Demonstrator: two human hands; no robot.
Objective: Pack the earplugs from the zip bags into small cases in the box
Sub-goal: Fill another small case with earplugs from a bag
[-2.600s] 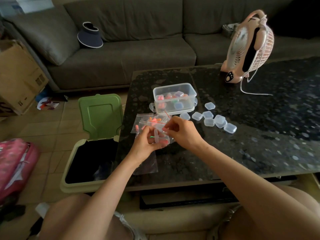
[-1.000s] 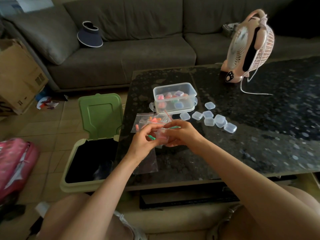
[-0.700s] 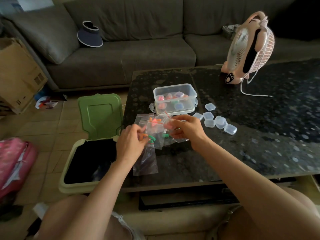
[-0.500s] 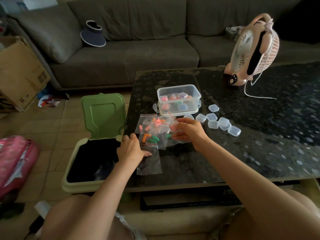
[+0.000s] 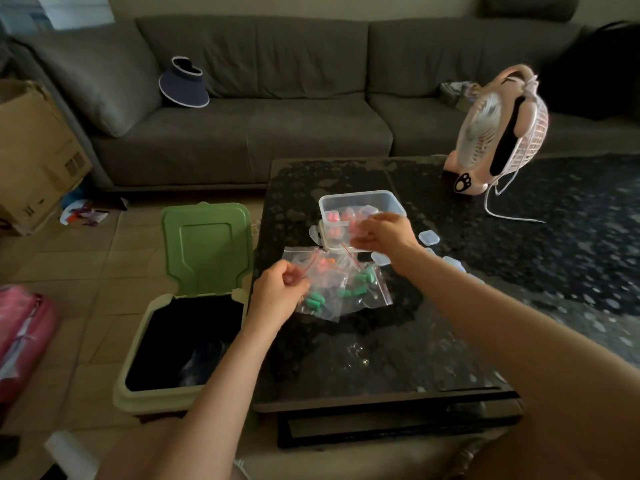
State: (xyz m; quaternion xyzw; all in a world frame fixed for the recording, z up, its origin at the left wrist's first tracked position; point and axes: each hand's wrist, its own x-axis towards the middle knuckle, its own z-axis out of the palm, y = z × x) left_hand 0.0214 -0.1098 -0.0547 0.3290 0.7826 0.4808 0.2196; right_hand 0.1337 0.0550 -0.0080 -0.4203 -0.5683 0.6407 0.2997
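Dark table (image 5: 381, 358): left hand (image 5: 278, 291) in a pinch on a zip bag (image 5: 323, 306), right hand (image 5: 388, 233) over the box (image 5: 360, 196), grip unclear.

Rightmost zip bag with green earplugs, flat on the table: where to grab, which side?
Probably pinch the zip bag at its near-right corner, coming low from the right: it lies flat on the table, the green earplugs bunch mid-bag, and that corner is bare film, clear of the left hand and the overlapping bags.
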